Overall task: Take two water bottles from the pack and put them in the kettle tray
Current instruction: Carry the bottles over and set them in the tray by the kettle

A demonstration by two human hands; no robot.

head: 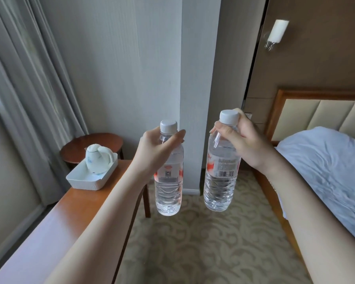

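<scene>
A: What sits closest to the camera?

B: 2 bare forearms reaching forward over patterned beige carpet [203, 242]. The left hand [156, 148] has its fingers [177, 135] wrapped around the neck of a clear plastic water bottle with a white cap and red-and-white label [169, 181]. The right hand [242, 140] pinches the neck of a second clear plastic water bottle with a white cap and barcode label [220, 177], fingers closed just under the cap.

A: Are the bottles resting on anything?

B: No. Both hang upright in the air above the carpet, side by side and apart from each other, with the right one held slightly higher.

A: And around them?

B: A long polished wooden desk [55, 218] runs along the left, under the left forearm. To the right is a bed with a white rumpled duvet [326, 171] and a padded cream headboard in a wooden frame [320, 113].

A: Where is the tray?

B: Farther along the desk, near its far end: a white rectangular ribbed plastic tray [84, 182], well apart from both bottles. A white ceramic kettle [97, 157] stands in its far part, and the near part is bare.

A: Beyond that?

B: A round dark wooden side table [103, 141], grey curtains [29, 78] on the left, and a white wall lamp [276, 31] high on the right.
</scene>
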